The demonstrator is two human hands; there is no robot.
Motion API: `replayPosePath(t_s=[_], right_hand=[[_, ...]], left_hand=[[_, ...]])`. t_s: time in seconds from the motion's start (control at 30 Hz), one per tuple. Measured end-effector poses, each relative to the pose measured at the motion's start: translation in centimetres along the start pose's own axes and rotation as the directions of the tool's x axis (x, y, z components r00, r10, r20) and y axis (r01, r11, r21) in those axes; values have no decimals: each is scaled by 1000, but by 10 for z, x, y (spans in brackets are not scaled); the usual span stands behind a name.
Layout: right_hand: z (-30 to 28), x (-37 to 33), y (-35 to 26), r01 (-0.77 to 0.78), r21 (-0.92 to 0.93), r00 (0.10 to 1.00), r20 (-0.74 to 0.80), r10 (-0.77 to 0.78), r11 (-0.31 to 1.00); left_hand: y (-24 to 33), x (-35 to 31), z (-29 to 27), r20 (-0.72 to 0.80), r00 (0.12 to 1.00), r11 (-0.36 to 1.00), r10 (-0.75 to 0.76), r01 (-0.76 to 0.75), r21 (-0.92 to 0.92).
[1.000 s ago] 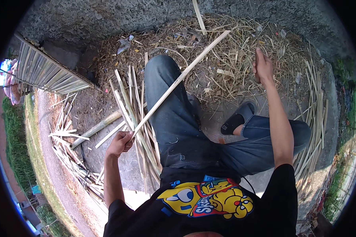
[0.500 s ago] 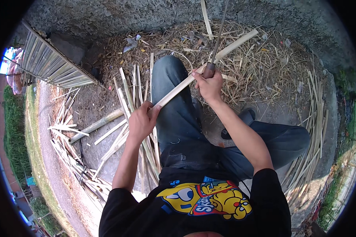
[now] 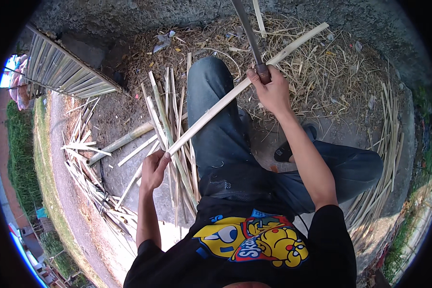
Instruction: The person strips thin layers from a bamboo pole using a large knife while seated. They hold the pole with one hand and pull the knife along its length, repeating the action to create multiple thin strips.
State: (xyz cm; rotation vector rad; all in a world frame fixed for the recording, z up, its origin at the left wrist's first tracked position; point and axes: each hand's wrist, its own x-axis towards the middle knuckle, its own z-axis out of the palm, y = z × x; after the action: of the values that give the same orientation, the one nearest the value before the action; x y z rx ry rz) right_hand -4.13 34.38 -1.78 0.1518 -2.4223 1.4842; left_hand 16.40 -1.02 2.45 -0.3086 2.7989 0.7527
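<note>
I sit on a concrete slab with my legs out in front. My left hand [image 3: 153, 169] grips the near end of a long pale bamboo strip [image 3: 216, 111] that runs diagonally up to the right across my left knee. My right hand [image 3: 271, 90] holds the handle of a long knife [image 3: 247, 31] and rests against the strip about two thirds along it. The blade points up and away from me, standing above the strip.
A bundle of split bamboo strips [image 3: 170, 129] lies by my left leg, and a round bamboo pole [image 3: 120, 142] beside it. More strips are stacked at the right [image 3: 377, 173] and left [image 3: 89, 173]. A woven bamboo panel [image 3: 65, 72] leans at upper left. Dry shavings cover the ground ahead.
A second ago my right hand was empty, out over the shavings. It then came to the strip with the knife. My left hand has slid back toward the strip's near end.
</note>
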Motion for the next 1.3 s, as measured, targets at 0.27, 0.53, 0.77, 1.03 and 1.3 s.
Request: replayPosePath(t_s=[0.27,0.53,0.77,1.03,1.3], right_hand=[[-39,-9,3,-191,238,975,156,157,952],[-64,-29,28,-539,473,834,181,522,697],[-29,-64,4,-640,332,761,396,514,693],[-73,-19,17,-614,531,768,229,598,585],[-37,-58,2,-650,433,758,427,492,625]], left_hand=[[-11,28,11,-248,968,1000,27,-29,-7],[-38,67,15,-356,932,997,65,-46,61],[-6,86,31,-237,970,999,46,-50,-13],[-14,95,13,-133,990,997,38,-48,-68],[4,99,20,-123,986,984,113,-129,-127]])
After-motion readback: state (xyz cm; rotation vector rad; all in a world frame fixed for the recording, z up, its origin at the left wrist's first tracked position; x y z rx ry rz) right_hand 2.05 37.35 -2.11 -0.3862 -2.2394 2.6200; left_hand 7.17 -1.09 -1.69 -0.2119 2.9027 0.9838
